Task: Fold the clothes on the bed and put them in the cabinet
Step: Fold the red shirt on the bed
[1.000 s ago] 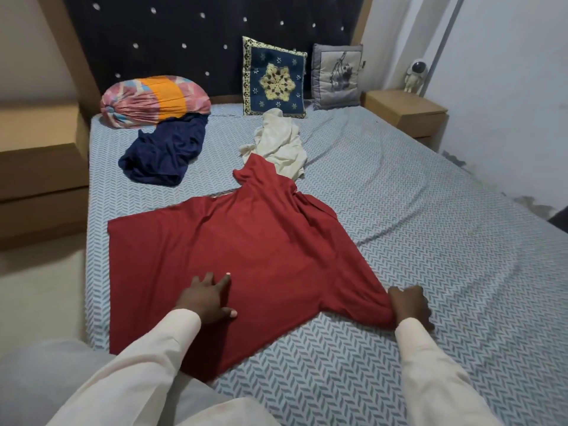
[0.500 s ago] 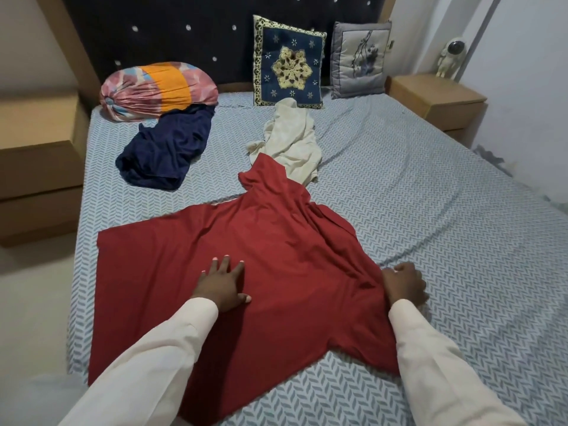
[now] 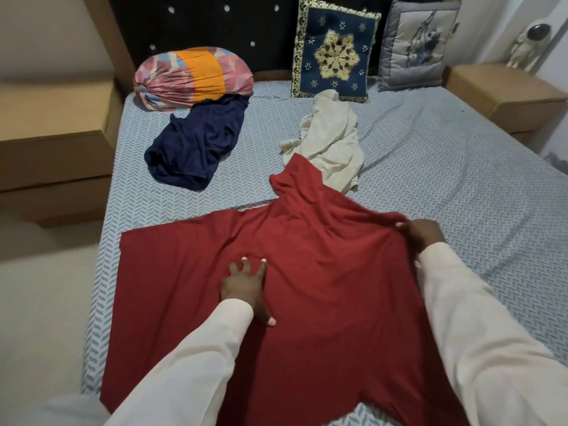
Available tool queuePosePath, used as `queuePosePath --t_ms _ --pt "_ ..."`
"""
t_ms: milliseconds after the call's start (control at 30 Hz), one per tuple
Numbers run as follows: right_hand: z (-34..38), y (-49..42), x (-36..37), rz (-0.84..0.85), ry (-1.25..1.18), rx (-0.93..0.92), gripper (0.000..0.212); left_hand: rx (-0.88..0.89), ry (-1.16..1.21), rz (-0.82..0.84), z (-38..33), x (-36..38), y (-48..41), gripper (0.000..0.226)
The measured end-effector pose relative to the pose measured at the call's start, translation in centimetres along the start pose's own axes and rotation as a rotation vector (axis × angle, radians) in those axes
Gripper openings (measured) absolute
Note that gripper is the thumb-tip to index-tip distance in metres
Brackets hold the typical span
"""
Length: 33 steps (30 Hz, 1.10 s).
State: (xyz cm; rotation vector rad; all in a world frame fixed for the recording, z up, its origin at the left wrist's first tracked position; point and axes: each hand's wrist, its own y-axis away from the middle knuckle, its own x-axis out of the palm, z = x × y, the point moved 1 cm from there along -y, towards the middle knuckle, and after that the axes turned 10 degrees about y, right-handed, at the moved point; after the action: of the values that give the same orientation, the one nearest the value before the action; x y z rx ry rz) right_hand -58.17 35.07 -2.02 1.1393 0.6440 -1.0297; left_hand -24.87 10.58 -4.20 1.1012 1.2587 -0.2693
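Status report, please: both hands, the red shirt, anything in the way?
Left hand flat on red shirt, fingers spread. Right hand pinches the shirt's right side. Shirt's far end overlaps cream cloth; navy cloth apart.

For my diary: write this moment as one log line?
step: fold red shirt | left hand: flat on shirt | right hand: grips shirt's edge | unfolded: navy garment, cream garment

Long, loose cream sleeves were worn: left sleeve [image 3: 190,364], right sleeve [image 3: 479,333]. Plain cuffs were noted at the wrists; left grip [image 3: 246,284] and right grip [image 3: 425,238] were left bare.
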Motion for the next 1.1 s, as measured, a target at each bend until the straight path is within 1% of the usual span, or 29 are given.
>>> queuePosePath --t_ms 33,67,100,133,167,233,267,300,367,400,433,467,533,567,633,700,733,833,900,967,1100 --pt "-1.4 -0.8 -0.7 -0.077 0.059 0.056 0.044 0.002 -0.009 -0.005 0.0 0.0 -0.1 0.143" --pt "-2.5 -1.5 -0.8 -0.125 0.106 0.102 0.049 0.003 -0.016 -0.002 0.0 0.0 -0.3 0.144" --pt "-3.4 -2.1 -0.5 -0.148 0.142 0.123 0.050 0.009 -0.024 0.006 -0.1 0.0 -0.4 0.144" --pt "-3.6 -1.7 0.1 -0.156 0.137 0.148 0.046 0.020 -0.036 0.016 -0.1 0.0 -0.5 0.144" --pt "-3.1 -0.8 0.9 -0.194 0.063 0.168 0.041 0.032 -0.039 0.027 0.1 -0.2 -0.6 0.142" --pt "-0.6 1.6 2.2 -0.366 0.012 0.170 0.040 0.079 -0.017 0.053 0.7 -1.1 -0.8 0.130" --pt "1.3 2.5 2.9 -0.434 0.049 0.107 0.040 0.114 0.016 0.054 1.4 -1.7 -1.0 0.117" --pt "3.1 3.4 3.7 -0.485 0.120 -0.006 0.040 0.152 0.065 0.029 2.1 -2.3 -1.2 0.100" --pt "7.4 5.4 6.0 -0.528 0.254 -0.262 0.041 0.201 0.187 -0.130 4.9 -3.7 -1.6 0.062" --pt "9.8 6.1 7.5 -0.531 0.306 -0.393 0.041 0.195 0.221 -0.236 6.8 -4.4 -2.1 0.048" --pt "11.8 6.6 8.9 -0.525 0.346 -0.520 0.041 0.178 0.231 -0.331 8.6 -5.0 -2.6 0.042" --pt "13.9 7.3 10.1 -0.463 0.356 -0.635 0.043 0.149 0.217 -0.394 10.5 -5.5 -3.2 0.042" --pt "17.8 8.0 12.4 -0.263 0.335 -0.809 0.049 0.060 0.185 -0.437 14.8 -6.3 -4.5 0.045" --pt "19.4 8.0 13.0 -0.158 0.344 -0.822 0.051 0.018 0.173 -0.432 16.8 -6.6 -5.2 0.047" --pt "21.8 7.0 13.5 -0.031 0.440 -0.770 0.054 -0.049 0.136 -0.372 20.3 -7.3 -6.3 0.047" --pt "23.5 5.6 14.0 0.026 0.564 -0.711 0.057 -0.066 0.093 -0.276 23.2 -7.9 -7.2 0.042" --pt "24.3 5.1 14.4 0.040 0.614 -0.702 0.055 -0.065 0.089 -0.233 24.5 -8.1 -7.6 0.041" --pt "25.4 4.1 15.3 0.016 0.705 -0.671 0.040 -0.070 0.074 -0.190 26.5 -9.0 -8.5 0.045" --pt "25.9 3.6 15.8 -0.010 0.739 -0.640 0.035 -0.097 0.039 -0.181 27.3 -10.0 -9.3 0.047" --pt "26.3 3.3 16.0 -0.021 0.759 -0.615 0.035 -0.113 0.006 -0.118 27.9 -11.0 -9.8 0.046" --pt "26.4 2.6 15.8 -0.011 0.752 -0.573 0.035 -0.080 0.250 0.053 29.7 -12.8 -10.1 0.027"
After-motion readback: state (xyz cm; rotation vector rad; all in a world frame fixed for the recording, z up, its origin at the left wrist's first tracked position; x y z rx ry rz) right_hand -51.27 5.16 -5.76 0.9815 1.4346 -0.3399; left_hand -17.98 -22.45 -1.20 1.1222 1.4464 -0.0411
